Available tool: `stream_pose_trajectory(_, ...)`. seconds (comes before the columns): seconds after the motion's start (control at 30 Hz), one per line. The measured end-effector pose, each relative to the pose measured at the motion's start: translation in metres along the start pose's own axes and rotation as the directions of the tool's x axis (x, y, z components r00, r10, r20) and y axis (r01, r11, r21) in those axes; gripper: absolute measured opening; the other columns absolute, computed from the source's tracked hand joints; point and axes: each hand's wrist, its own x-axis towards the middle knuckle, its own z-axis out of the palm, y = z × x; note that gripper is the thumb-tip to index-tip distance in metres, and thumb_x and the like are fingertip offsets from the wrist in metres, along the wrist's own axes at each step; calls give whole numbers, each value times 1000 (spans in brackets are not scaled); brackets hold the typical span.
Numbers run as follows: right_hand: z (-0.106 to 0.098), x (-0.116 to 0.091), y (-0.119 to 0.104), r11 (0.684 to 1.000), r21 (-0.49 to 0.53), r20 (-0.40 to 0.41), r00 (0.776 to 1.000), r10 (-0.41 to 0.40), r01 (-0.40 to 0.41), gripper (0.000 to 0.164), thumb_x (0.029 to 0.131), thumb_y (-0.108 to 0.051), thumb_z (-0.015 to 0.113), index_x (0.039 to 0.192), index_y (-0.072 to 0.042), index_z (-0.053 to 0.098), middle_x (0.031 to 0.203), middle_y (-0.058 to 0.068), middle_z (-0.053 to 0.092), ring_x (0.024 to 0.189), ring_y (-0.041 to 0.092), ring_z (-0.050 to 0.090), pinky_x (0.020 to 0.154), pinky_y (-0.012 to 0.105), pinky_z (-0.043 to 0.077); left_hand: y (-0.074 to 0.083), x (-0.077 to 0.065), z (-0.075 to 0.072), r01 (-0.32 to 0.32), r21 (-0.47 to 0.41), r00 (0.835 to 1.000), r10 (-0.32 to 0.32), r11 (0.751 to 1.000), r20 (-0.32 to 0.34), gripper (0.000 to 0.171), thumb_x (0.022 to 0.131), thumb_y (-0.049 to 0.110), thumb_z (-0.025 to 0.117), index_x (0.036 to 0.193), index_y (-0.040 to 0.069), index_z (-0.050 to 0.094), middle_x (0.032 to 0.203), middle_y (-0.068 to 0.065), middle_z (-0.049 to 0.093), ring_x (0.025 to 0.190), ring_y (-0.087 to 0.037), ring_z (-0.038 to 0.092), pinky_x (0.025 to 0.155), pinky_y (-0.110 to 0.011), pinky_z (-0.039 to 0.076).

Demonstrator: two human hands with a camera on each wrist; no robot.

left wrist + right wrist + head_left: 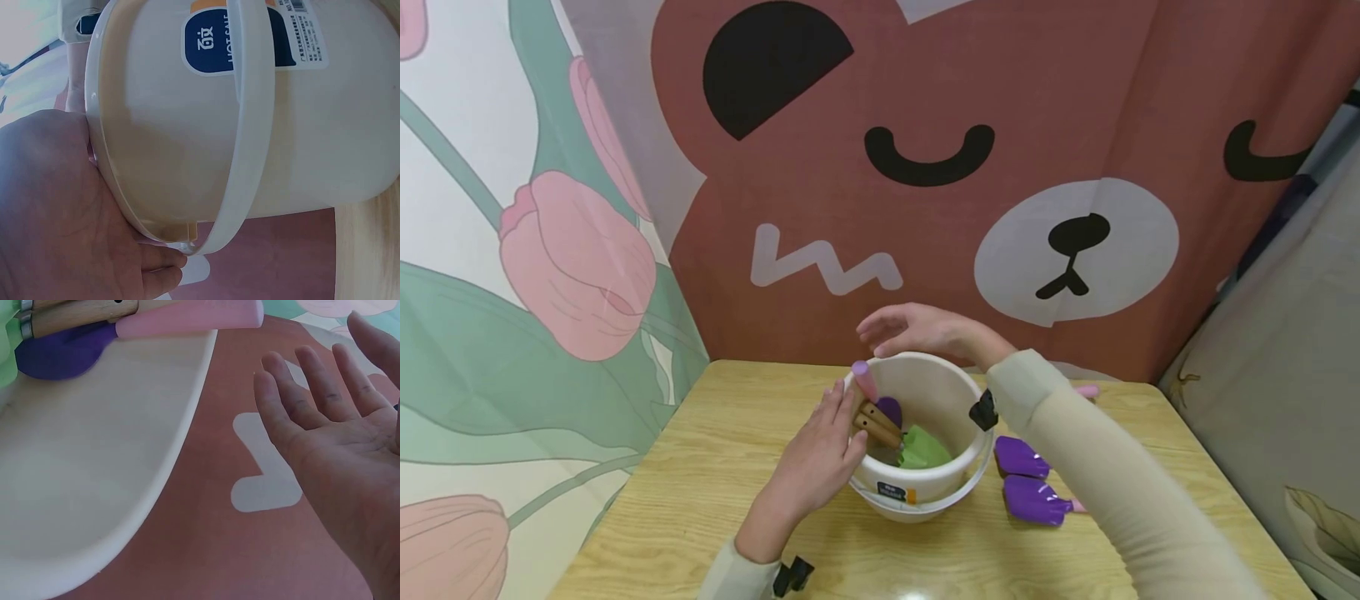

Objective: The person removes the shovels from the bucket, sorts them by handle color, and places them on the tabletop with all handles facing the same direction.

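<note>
A white bucket (928, 390) stands on the table, its white carrying handle (255, 119) hanging down the near side below the rim. Inside lie green-headed tools (922, 450) with wooden handles (878, 427). A purple-headed spatula leans there too, its pink handle (865, 382) poking over the left rim. My left hand (820, 458) rests with extended fingers against the bucket's left rim; the left wrist view shows its palm (62, 206) along the rim. Above the far rim hovers my right hand (921, 329), fingers loosely bent; in the right wrist view nothing is in its palm (337, 444).
Two purple spatulas (1021, 458) (1034, 500) lie on the table right of the bucket, partly behind my right sleeve (1120, 467). A pink handle end (1086, 391) shows beyond that sleeve. A curtain with a bear print (820, 325) hangs at the table's back edge.
</note>
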Motion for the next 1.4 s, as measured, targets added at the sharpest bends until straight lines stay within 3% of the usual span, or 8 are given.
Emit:
stream_pose_trajectory(0.33,4,6,12,999,43,30,999,-12,11,51,95,-17,71,143,-11,55,143,6,58,133,23,55,110,40,46,0,0,2,6,-1,1000,-6,1000,11,69,107,44,38,160,3,24,169,-16,12,154,-35,18,122,-49,27)
stream_pose_trajectory(0.53,9,8,18,999,37,46,999,-3,1,53,95,-19,71,145,-13,54,148,10,55,133,21,55,111,42,45,1,-1,2,4,-2,1000,-4,1000,10,69,107,43,37,160,3,24,169,-15,12,153,-35,20,122,-49,27)
stream_pose_trajectory(0.97,20,16,27,998,63,53,998,22,-26,59,91,-24,77,145,-18,54,146,0,57,135,18,53,115,42,41,2,1,1,-13,0,1000,13,1000,2,68,107,41,39,159,0,26,168,-18,14,153,-37,21,122,-50,26)
stream_pose_trajectory(1.4,26,19,30,997,64,76,996,46,-51,56,91,-21,75,144,-16,56,148,4,54,136,20,51,113,42,43,2,0,2,-7,-13,1000,7,1000,4,68,106,40,40,160,2,26,168,-17,14,153,-36,21,122,-51,28)
